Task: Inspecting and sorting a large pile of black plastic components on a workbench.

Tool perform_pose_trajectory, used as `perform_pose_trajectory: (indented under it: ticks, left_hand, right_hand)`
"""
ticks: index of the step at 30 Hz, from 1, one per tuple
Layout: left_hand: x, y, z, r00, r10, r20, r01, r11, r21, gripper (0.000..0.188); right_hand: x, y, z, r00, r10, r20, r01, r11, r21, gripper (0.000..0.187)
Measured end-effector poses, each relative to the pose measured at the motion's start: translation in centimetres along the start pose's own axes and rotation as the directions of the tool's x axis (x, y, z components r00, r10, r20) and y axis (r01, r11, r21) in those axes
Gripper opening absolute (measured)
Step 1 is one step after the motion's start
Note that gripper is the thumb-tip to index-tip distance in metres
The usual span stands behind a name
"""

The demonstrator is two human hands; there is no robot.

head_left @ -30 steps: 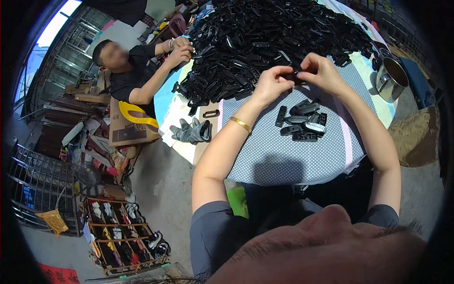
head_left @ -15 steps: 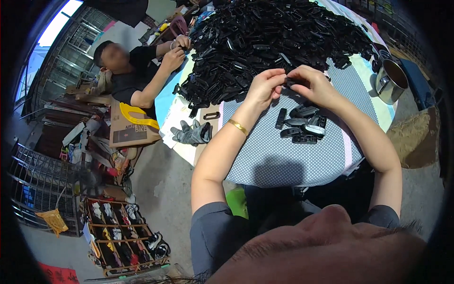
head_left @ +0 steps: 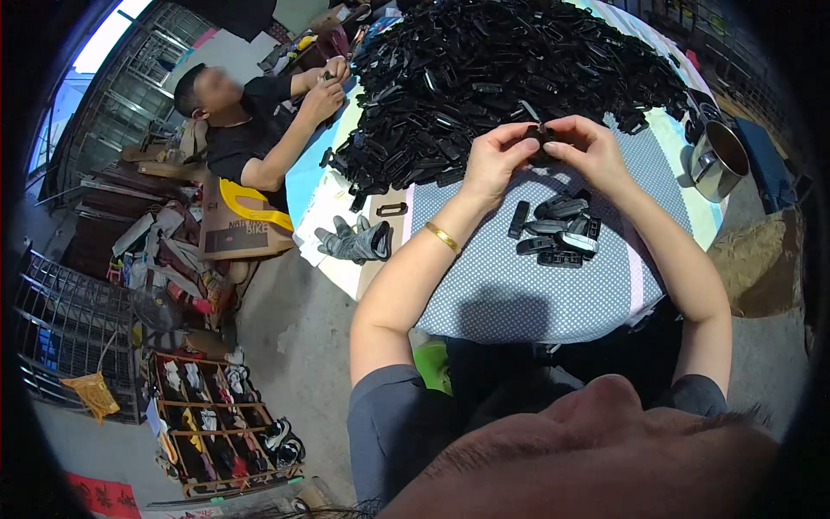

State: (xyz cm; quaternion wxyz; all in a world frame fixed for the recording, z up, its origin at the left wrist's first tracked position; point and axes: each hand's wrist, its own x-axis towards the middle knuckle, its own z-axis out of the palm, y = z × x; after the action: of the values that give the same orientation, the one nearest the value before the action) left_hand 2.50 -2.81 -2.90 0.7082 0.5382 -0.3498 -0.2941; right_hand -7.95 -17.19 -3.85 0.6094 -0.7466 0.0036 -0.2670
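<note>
Between my fingertips, over the near edge of a large heap of black plastic parts (head_left: 484, 78), is a small black plastic part (head_left: 540, 136). My left hand (head_left: 496, 164), with a gold bangle on its wrist, pinches it from the left. My right hand (head_left: 593, 156) grips it from the other side with thumb and fingers. The fingers cover much of the part, so its exact shape is hard to make out. Just below my hands, several similar oblong black parts (head_left: 546, 227) form a small group on the dotted grey cloth (head_left: 536, 303).
A dark glove (head_left: 356, 240) and a black oblong frame (head_left: 392, 209) lie left of my forearm. A metal mug (head_left: 719, 162) stands at the table's right edge. Across on the left, a co-worker (head_left: 251, 130) handles something small. A shoe rack (head_left: 216, 424) stands lower left.
Both hands have shifted slightly right, and the black part between them shows more upright. The co-worker's hands have also moved a little. The small group of parts looks the same.
</note>
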Motion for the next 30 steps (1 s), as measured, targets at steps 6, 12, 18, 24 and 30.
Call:
perform_pose_trajectory:
  ticks: [6, 12, 18, 24, 30]
  left_hand:
    - [-0.1, 0.2, 0.2, 0.974, 0.223, -0.033, -0.203, 0.933, 0.296, 0.022]
    - [-0.5, 0.3, 1.0, 0.987, 0.066, -0.147, -0.051, 0.994, 0.099, 0.025]
    - [-0.4, 0.7, 0.7, 0.989, 0.116, -0.095, -0.106, 0.989, 0.102, 0.026]
    - [-0.5, 0.9, 0.8, 0.990, 0.117, -0.080, -0.104, 0.984, 0.147, 0.025]
    - [-0.8, 0.0, 1.9, 0.987, 0.077, -0.144, -0.069, 0.996, 0.061, 0.031]
  right_hand:
    - [-0.3, 0.1, 0.6, 0.996, -0.046, -0.070, 0.045, 0.999, -0.021, 0.033]
    - [-0.5, 0.4, 0.6, 0.985, -0.159, -0.069, 0.146, 0.976, -0.159, 0.031]
    - [-1.1, -0.8, 1.1, 0.948, -0.306, -0.087, 0.268, 0.915, -0.300, 0.029]
    - [-1.2, -1.1, 1.2, 0.946, -0.321, -0.051, 0.277, 0.878, -0.389, 0.029]
    - [-1.1, -1.1, 1.4, 0.918, -0.391, -0.062, 0.327, 0.837, -0.438, 0.028]
